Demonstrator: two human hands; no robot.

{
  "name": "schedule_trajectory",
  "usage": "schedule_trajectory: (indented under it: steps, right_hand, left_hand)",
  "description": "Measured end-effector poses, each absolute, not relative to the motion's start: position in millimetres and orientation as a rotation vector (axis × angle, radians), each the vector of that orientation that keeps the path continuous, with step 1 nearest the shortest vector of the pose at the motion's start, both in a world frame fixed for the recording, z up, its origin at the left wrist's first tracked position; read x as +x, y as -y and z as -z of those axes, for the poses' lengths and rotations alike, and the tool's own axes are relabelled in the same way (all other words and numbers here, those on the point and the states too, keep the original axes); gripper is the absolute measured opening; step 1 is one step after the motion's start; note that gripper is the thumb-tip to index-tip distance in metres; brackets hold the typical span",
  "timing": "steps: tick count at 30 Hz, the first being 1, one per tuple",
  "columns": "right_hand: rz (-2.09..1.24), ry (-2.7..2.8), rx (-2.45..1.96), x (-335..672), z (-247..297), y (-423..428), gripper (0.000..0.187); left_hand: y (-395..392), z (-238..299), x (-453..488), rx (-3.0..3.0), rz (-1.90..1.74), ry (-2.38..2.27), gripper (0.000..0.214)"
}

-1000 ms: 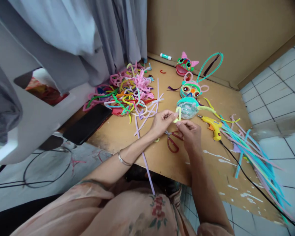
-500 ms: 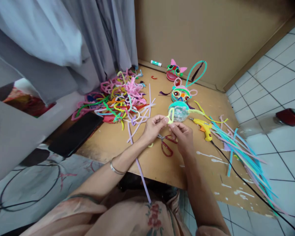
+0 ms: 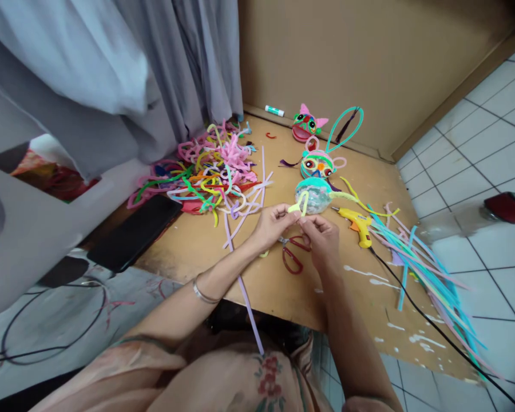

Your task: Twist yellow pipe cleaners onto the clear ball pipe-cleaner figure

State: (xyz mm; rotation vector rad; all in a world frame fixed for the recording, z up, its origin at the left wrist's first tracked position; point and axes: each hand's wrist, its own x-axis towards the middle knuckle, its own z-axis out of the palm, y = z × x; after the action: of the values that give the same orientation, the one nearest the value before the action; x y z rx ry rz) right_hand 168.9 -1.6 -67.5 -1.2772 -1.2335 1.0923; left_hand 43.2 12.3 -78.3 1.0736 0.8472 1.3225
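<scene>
A pale yellow pipe cleaner, bent into a narrow loop, is pinched between my two hands above the table. The fingers of my left hand close on its left side, while my right hand grips its lower end. Just behind the loop sits a clear rounded piece with a turquoise fuzzy top; a pale yellow strip sticks out on its right. Red-handled scissors lie under my hands, their blades partly hidden. A yellow glue gun rests to the right of my right hand.
Two finished-looking animal heads stand farther back, near a glue stick. Tangled pipe cleaners heap up at left beside a black phone. Straight pipe cleaners and the glue gun's black cord cross the right side.
The loop in my hands has tilted and its shape has become more pointed, with my fingers shifted slightly right. Both hands keep their hold on it.
</scene>
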Motion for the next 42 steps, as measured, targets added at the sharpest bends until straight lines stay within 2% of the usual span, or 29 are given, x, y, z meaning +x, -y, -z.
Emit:
schedule_trajectory:
  steps: [7, 24, 28, 36, 42]
  right_hand:
    - [-1.091, 1.271, -1.307, 163.5, 61.8, 6.9, 0.029]
    - [-1.03, 1.389, -1.251, 163.4, 62.5, 12.3, 0.021]
    - [-0.849, 1.455, -1.255, 164.4, 63.1, 13.7, 0.022]
    - [-0.219, 1.662, -1.244, 170.2, 63.5, 11.0, 0.021]
    - [-0.058, 1.771, -1.178, 171.5, 64.9, 9.7, 0.021]
  left_hand:
    - [-13.2, 77.9, 40.7, 1.152, -1.403, -0.872, 0.04]
    - [-17.5, 89.2, 34.4, 1.421, -1.477, -1.09, 0.027]
    - [-16.8, 89.4, 34.4, 1.569, -1.433, -1.19, 0.024]
    - [-17.8, 86.2, 28.0, 1.871, -1.249, -1.186, 0.022]
    - [-21.9, 87.6, 17.5, 1.861, -1.096, -1.154, 0.022]
